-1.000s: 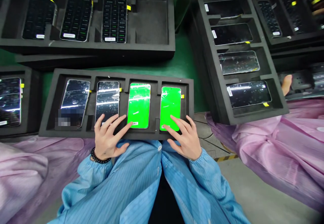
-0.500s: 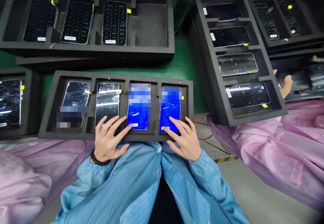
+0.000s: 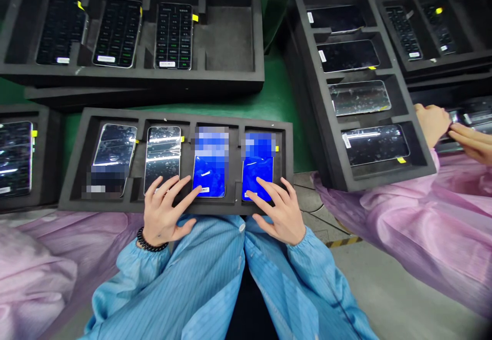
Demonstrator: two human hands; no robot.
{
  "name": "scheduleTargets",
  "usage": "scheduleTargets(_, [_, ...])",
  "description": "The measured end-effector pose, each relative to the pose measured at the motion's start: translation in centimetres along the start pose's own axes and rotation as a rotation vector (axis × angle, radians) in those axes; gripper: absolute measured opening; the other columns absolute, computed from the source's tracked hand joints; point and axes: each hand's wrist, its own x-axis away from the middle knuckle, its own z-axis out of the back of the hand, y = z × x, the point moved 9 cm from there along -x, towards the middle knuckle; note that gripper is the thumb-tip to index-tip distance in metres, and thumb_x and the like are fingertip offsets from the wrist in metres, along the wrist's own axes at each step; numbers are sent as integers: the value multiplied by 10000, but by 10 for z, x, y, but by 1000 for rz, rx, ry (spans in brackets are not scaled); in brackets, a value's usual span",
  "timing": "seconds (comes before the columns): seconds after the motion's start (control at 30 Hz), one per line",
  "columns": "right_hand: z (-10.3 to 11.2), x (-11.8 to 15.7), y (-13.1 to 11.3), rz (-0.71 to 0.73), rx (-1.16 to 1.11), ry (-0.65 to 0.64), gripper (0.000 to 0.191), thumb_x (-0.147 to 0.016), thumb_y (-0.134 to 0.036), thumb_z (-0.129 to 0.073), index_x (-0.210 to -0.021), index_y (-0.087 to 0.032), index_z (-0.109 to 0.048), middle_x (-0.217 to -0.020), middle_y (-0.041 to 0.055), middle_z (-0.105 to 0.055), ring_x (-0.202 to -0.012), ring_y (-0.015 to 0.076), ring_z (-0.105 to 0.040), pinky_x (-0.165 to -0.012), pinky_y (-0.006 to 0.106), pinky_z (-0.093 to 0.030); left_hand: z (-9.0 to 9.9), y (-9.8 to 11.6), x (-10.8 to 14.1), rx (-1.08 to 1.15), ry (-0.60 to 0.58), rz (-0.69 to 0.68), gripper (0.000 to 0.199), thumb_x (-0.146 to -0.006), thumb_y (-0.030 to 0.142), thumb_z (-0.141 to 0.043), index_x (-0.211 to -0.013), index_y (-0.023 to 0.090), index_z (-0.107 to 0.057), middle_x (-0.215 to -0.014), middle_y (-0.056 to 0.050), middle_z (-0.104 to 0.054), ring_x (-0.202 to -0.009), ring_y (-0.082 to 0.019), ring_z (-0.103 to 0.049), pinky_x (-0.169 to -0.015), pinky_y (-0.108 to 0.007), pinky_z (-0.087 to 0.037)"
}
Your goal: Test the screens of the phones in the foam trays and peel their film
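Observation:
In front of me lies a black foam tray [image 3: 215, 207] with several smartphones in its slots. My left hand [image 3: 164, 214] is spread over the tray's near edge. Its index fingertip rests at the lower left corner of a blue-screened smartphone [image 3: 209, 181], and its other fingers reach the bottom of a dark-screened smartphone [image 3: 163, 158]. My right hand [image 3: 282, 212] is also spread, fingertips on the lower part of the rightmost blue-screened smartphone [image 3: 258, 168]. A further dark smartphone [image 3: 115, 147] sits in the leftmost slot. Parts of some screens are pixelated.
Behind stands another foam tray [image 3: 169, 78] with three phones showing dark button grids. At right, a tray [image 3: 417, 173] holds several dark phones. Co-workers in pink sleeves [image 3: 403, 201] sit on both sides; a co-worker's hands [image 3: 432, 124] are at the right. A tray with a phone [image 3: 15, 158] is at far left.
The co-worker's hands at the right have come further into view and now meet over the dark items there. My own hands stay in nearly the same place.

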Motion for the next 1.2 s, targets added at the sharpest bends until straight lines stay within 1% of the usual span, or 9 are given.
scheduleTargets(0.1, [0,-1,0,0,21,-2,436,-963,-400,-499,-1376,-285,-575,-1483,89,-559,-1212,262,-577,-1170,541,-305,-1,1,0,-20,-11,-9,637,-925,622,-385,-1442,288,-548,-1414,-111,-586,-1293,-321,-523,-1175,-526,-296])
scheduleTargets(0.3, [2,0,-1,11,22,26,466,-963,-402,-502,-1398,-242,-547,-1458,126,-576,-1213,267,-572,-1165,534,-310,3,4,-3,-46,29,-27,690,-940,612,-336,-1504,237,-467,-1420,-144,-572,-1278,-318,-534,-1160,-521,-326])
scheduleTargets(0.47, [1,-1,-1,20,35,2,397,-966,-385,-505,-1335,-283,-607,-1482,97,-559,-1198,259,-583,-1168,529,-302,2,4,-4,-51,8,-23,613,-949,602,-343,-1448,303,-538,-1399,-111,-591,-1285,-302,-533,-1154,-515,-334])
scheduleTargets(0.63, [5,-2,-1,16,19,35,470,-964,-390,-500,-1403,-231,-550,-1444,127,-587,-1202,266,-573,-1163,524,-315,4,6,-4,-51,34,-38,671,-950,599,-331,-1472,219,-514,-1388,-157,-590,-1275,-320,-536,-1162,-521,-328])
scheduleTargets(0.73, [6,-2,-1,7,11,41,501,-972,-388,-486,-1449,-237,-504,-1439,114,-594,-1202,262,-573,-1162,519,-325,5,6,-5,-52,46,-38,667,-949,598,-336,-1464,218,-522,-1391,-155,-591,-1267,-321,-542,-1161,-514,-329])
scheduleTargets(0.87, [6,-3,-1,9,-4,47,480,-964,-374,-509,-1416,-219,-541,-1442,124,-588,-1204,270,-573,-1164,523,-322,5,6,-7,-48,51,-33,652,-946,595,-343,-1442,223,-548,-1380,-144,-602,-1255,-312,-551,-1161,-498,-330])
scheduleTargets(1.03, [4,-1,-1,9,-30,48,470,-948,-367,-532,-1387,-203,-563,-1441,136,-585,-1201,281,-578,-1155,533,-336,5,6,-7,-57,47,-48,671,-946,598,-331,-1468,219,-514,-1380,-156,-592,-1267,-321,-536,-1163,-510,-324])
scheduleTargets(1.13, [9,1,2,2,-99,75,502,-955,-383,-508,-1431,-223,-513,-1438,124,-586,-1222,278,-576,-1152,543,-360,6,5,-7,-4,24,-16,669,-952,600,-326,-1492,237,-481,-1438,-151,-544,-1323,-331,-496,-1195,-536,-284])
scheduleTargets(1.2, [17,0,10,-33,-164,114,476,-980,-380,-465,-1429,-229,-502,-1439,124,-576,-1258,271,-563,-1145,538,-385,8,0,-9,58,6,50,652,-970,583,-303,-1504,245,-463,-1501,-150,-477,-1396,-347,-428,-1218,-569,-240])
